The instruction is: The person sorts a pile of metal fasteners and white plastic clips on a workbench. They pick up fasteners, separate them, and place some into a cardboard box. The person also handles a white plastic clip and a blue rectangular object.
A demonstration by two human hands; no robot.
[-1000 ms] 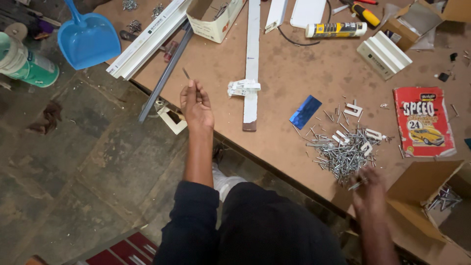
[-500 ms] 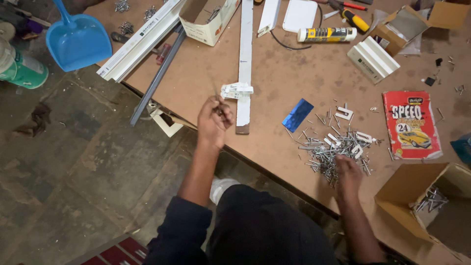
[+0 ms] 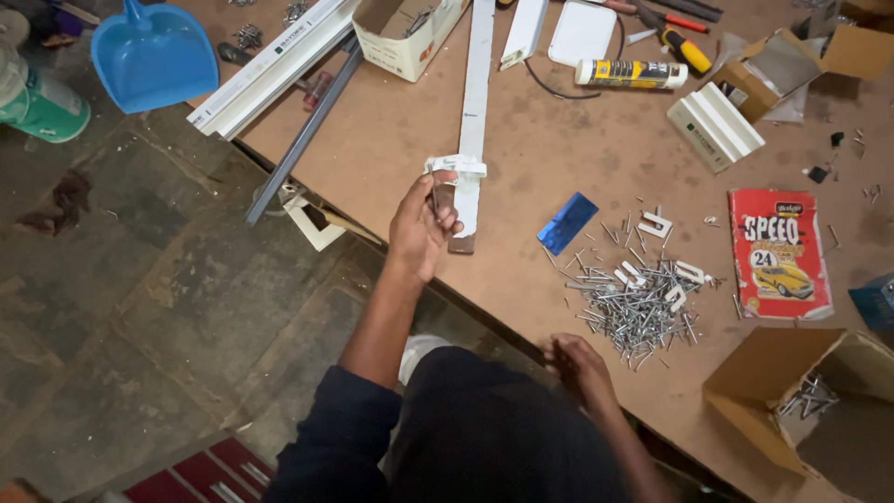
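Note:
My left hand (image 3: pixel 421 226) is raised over the near edge of the brown worktable (image 3: pixel 521 158), its fingers pinched on a thin nail (image 3: pixel 435 198). It sits right beside a long white plastic strip (image 3: pixel 479 84) with a white clip (image 3: pixel 458 167) around it. My right hand (image 3: pixel 579 369) rests at the table's front edge, fingers curled downward, just short of a pile of loose nails and white clips (image 3: pixel 643 303). Whether it holds anything is hidden.
An open cardboard box with nails (image 3: pixel 808 399) stands at the right front. A red packet (image 3: pixel 778 251), a small blue card (image 3: pixel 568 222), a sealant tube (image 3: pixel 629 73) and another cardboard box (image 3: pixel 405 33) lie on the table. White trunking lengths (image 3: pixel 275 65) and a grey bar (image 3: pixel 303 140) overhang its left edge, near a blue dustpan (image 3: pixel 154 56).
My left hand has moved right with the nail, up to the white clip on the strip. My right hand reached into the nail pile, then drew back to the table's front edge.

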